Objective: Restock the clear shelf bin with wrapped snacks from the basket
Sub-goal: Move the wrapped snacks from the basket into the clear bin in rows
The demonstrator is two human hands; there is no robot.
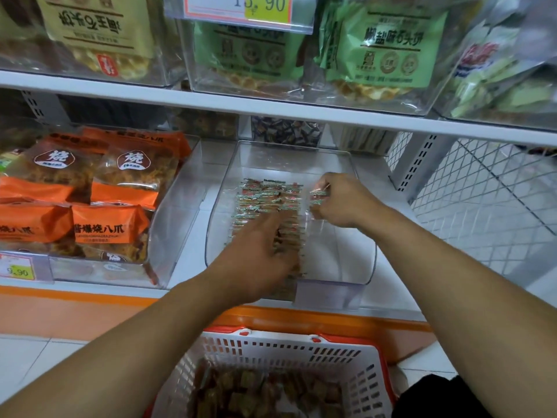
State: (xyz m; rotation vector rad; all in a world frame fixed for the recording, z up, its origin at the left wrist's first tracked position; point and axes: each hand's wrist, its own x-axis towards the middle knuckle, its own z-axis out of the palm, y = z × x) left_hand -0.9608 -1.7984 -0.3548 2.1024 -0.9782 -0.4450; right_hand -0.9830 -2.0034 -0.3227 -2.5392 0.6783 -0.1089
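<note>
Spanning the whole view, the white shelving (271, 111) carries the clear shelf bin (355, 260) on its lower board, and every place below is told from that bin. Left of the bin sit orange snack bags (111, 227) printed with "烧八爪", with a price tag (18, 271) reading 9.90 in front of them. Above the bin, on the upper board, stand green packets (388, 46) whose print is upside down and hard to read, beneath a price label (262, 4) showing 13.90. Below and nearer the person than the bin stands the white basket (355, 384) with an orange rim, holding a heap of brownish wrapped snacks (265, 390).

Inside the bin, a packed column of wrapped snacks (265, 200) runs front to back along the left and middle, its long axis pointing away from the person. The right strip of the bin floor looks bare, so a second column likely belongs there. The left hand (256, 260) lies flat with fingers spread on the near end of that column, pressing and gripping nothing. The right hand (343, 200) is farther in and closed around a small bundle (316, 197) of snacks, just to the right of the column's far end. That hand is the nearer one to the bare strip, which lies directly below and nearer the person than its bundle.
</note>
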